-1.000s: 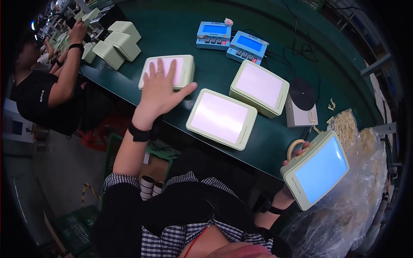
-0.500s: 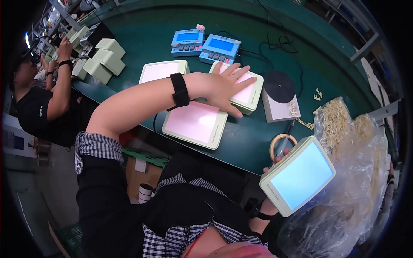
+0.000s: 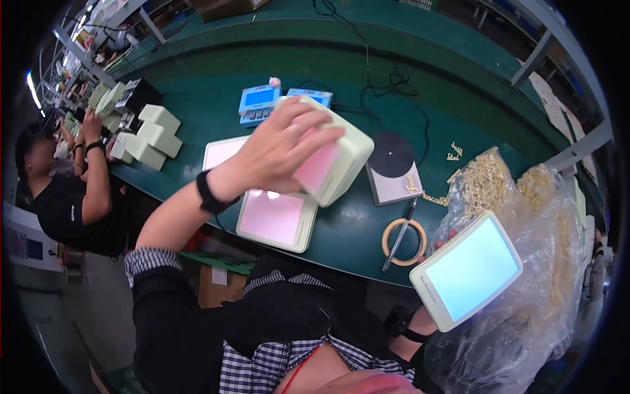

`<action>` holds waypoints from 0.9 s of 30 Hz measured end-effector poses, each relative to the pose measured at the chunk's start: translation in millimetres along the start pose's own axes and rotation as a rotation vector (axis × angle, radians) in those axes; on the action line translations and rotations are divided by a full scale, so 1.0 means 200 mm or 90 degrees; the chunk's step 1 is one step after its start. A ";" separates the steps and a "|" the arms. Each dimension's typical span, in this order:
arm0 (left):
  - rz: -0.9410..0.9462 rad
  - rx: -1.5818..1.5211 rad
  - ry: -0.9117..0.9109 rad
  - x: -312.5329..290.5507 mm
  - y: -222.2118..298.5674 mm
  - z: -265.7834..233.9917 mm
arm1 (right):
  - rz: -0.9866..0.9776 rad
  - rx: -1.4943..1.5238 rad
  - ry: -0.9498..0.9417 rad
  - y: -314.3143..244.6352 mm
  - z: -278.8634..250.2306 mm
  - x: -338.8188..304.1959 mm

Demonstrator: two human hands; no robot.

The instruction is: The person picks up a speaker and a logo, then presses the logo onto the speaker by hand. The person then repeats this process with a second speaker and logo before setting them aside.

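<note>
My left hand (image 3: 281, 146) grips a pale green, box-shaped device (image 3: 353, 156) with a pink front panel, tilted and lifted off the table. Under it lies a like device (image 3: 279, 220), panel up; another (image 3: 220, 152) is partly covered by my left forearm. With my right hand (image 3: 426, 320), mostly hidden behind it, I hold a device (image 3: 467, 274) whose panel glows blue-white; fingertips show at its far edge. Beside the hand, a clear pen (image 3: 398, 241) lies across a roll of tan tape (image 3: 387, 248).
Two blue units with screens, one (image 3: 260, 102) in full view and one (image 3: 311, 97) partly covered, stand behind. A dark disc (image 3: 392, 154) tops a light box (image 3: 394, 185). Right lies a clear bag (image 3: 545, 262) of gold-coloured word pieces (image 3: 489, 184). Another person (image 3: 75, 177) works left beside stacked cases (image 3: 154, 138).
My left hand, before spread flat on the device beside the disc, now grips it and has raised and tilted it. The whole view has shifted somewhat; the right hand keeps its glowing device.
</note>
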State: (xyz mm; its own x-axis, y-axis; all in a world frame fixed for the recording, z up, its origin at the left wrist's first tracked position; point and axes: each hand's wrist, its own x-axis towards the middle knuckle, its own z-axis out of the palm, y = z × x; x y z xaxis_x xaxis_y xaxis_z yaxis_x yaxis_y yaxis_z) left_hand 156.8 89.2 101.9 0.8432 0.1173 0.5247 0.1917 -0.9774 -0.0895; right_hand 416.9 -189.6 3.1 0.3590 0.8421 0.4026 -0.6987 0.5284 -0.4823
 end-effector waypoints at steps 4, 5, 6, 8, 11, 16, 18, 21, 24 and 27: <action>0.147 0.121 0.316 -0.18 0.06 -0.17 | -0.029 -0.110 -0.019 -0.09 0.01 0.08; 0.142 0.129 0.426 -0.18 0.10 -0.17 | -0.033 -0.126 -0.019 -0.10 0.04 0.11; 0.134 0.134 0.535 -0.18 0.15 -0.18 | -0.011 -0.142 0.117 -0.10 0.12 0.16; 0.097 0.134 0.666 -0.16 0.15 -0.14 | 0.017 -0.184 0.338 -0.09 0.20 0.21; -0.016 0.086 0.689 -0.14 0.14 -0.24 | 0.019 -0.141 0.371 -0.10 0.10 0.23; -0.045 0.267 0.517 -0.19 0.13 -0.35 | -0.014 -0.071 0.061 -0.06 -0.02 0.23; 0.043 0.296 0.559 -0.14 0.09 -0.25 | -0.059 0.000 0.037 -0.11 -0.21 0.11; 0.071 0.280 0.528 -0.11 0.11 -0.28 | -0.090 0.143 0.054 -0.28 -0.34 0.05; 0.093 0.229 0.525 -0.14 0.04 -0.13 | -0.001 -0.137 0.081 -0.39 -0.21 0.45; 0.148 0.240 0.353 -0.17 0.00 -0.16 | 0.109 -0.212 0.208 -0.38 -0.21 0.89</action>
State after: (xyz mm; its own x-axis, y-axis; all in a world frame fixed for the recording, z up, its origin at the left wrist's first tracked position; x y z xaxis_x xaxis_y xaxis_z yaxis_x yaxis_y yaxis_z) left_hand 112.4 79.1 112.0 0.5225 -0.2910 0.8015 0.2832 -0.8274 -0.4850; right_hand 559.7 -75.4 79.3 0.4687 0.8816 0.0560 -0.5481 0.3399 -0.7642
